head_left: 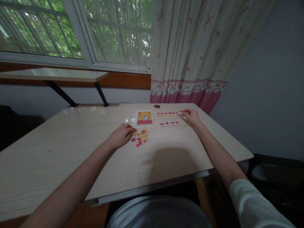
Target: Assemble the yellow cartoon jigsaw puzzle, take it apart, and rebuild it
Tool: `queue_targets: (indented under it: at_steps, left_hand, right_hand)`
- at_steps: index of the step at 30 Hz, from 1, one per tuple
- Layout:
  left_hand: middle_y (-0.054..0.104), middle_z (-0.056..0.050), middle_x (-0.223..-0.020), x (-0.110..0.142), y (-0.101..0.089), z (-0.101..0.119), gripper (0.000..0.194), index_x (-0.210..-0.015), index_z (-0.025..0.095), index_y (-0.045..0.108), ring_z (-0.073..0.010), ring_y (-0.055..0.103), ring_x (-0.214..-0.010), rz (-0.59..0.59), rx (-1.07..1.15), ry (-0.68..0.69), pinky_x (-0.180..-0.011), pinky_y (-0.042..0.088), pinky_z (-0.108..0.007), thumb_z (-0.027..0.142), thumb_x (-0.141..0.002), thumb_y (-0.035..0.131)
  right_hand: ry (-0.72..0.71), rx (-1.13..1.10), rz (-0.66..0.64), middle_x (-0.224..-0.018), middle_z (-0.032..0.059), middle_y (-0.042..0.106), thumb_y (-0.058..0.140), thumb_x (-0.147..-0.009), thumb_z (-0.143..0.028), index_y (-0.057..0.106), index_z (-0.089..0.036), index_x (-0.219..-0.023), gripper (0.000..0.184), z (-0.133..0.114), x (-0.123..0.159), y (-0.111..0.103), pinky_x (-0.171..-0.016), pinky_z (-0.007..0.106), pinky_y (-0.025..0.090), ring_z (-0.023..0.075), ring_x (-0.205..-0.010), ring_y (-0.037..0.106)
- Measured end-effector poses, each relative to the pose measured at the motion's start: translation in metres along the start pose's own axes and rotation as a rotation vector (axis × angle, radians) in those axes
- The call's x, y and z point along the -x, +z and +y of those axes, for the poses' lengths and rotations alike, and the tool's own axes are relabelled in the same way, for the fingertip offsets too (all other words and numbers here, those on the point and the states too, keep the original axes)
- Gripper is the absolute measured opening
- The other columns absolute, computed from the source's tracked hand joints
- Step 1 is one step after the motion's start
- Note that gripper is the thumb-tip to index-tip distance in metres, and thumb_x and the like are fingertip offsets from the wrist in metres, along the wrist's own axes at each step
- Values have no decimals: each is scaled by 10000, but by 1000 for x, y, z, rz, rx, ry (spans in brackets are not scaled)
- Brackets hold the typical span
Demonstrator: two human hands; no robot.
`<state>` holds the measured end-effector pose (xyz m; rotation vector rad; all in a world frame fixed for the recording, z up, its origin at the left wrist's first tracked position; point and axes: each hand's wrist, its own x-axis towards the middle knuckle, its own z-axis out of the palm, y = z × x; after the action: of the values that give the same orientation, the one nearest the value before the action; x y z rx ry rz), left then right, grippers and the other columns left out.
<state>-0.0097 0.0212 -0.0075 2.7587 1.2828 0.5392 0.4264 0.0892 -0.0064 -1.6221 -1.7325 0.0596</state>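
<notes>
My left hand [120,136] rests at the left edge of a loose pile of jigsaw puzzle pieces [143,136], in yellow, white and red. Its fingers are drawn together at the pile, and whatever lies between them is hidden. Farther right, my right hand [192,117] pinches a red puzzle piece [181,111] at the right end of a row of red pieces [166,113]. Yellow pieces lie just below that row, partly behind the fingers. Nearer to me is a second group, with red pieces [169,123] above white and yellow ones [172,126].
A picture card [144,117] showing a white animal on yellow and red lies between the pile and the rows. Behind it, a round cable hole [157,106] sits near the desk's [71,142] back edge. A raised shelf [54,75] on black legs stands back left.
</notes>
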Motion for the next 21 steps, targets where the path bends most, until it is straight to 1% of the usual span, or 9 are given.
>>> queue_targets:
  at_steps: [2, 4, 8, 12, 15, 21]
  left_hand:
    - [602, -115, -959, 0, 0, -2, 346, -1038, 175, 662, -239, 528, -915, -1, -14, -9, -845, 420, -383, 286, -851, 393]
    - [610, -117, -950, 0, -1, -3, 352, -1015, 170, 670, -242, 529, -920, -1, -20, -14, -848, 419, -387, 317, -861, 390]
    - [624, -113, -928, -1, -2, -2, 367, -989, 168, 674, -240, 539, -918, -14, -25, -13, -847, 420, -386, 370, -871, 392]
    - [631, -97, -924, -1, 0, -2, 347, -977, 178, 669, -230, 544, -915, -6, -36, -8, -855, 413, -377, 371, -872, 401]
    - [625, -99, -936, 0, 2, -1, 332, -967, 167, 659, -228, 541, -909, 10, -33, -17, -843, 418, -370, 362, -866, 410]
    - [613, -102, -931, 0, -1, 1, 304, -961, 145, 634, -235, 527, -899, 15, -41, -22, -824, 425, -375, 342, -851, 429]
  right_hand:
    - [68, -27, -12, -827, 77, 679, 528, -761, -392, 685, -153, -958, 348, 16, -7, 0, -637, 253, 418, 156, -712, 581]
    - [119, -20, -55, -821, 83, 681, 541, -751, -391, 684, -136, -958, 359, 29, -15, 2, -631, 247, 414, 153, -706, 580]
    - [147, 15, -129, -810, 90, 687, 601, -714, -395, 698, -119, -913, 354, 44, -33, 10, -633, 245, 413, 152, -691, 575]
    - [160, 49, -186, -790, 73, 694, 622, -718, -393, 705, -139, -909, 328, 48, -48, 22, -622, 229, 415, 147, -679, 584]
    - [169, 90, -216, -808, 71, 697, 644, -707, -380, 712, -151, -893, 302, 49, -55, 28, -624, 227, 417, 157, -704, 595]
    - [158, 161, -280, -836, 69, 704, 643, -718, -307, 715, -160, -907, 250, 45, -60, 29, -643, 219, 427, 153, -729, 605]
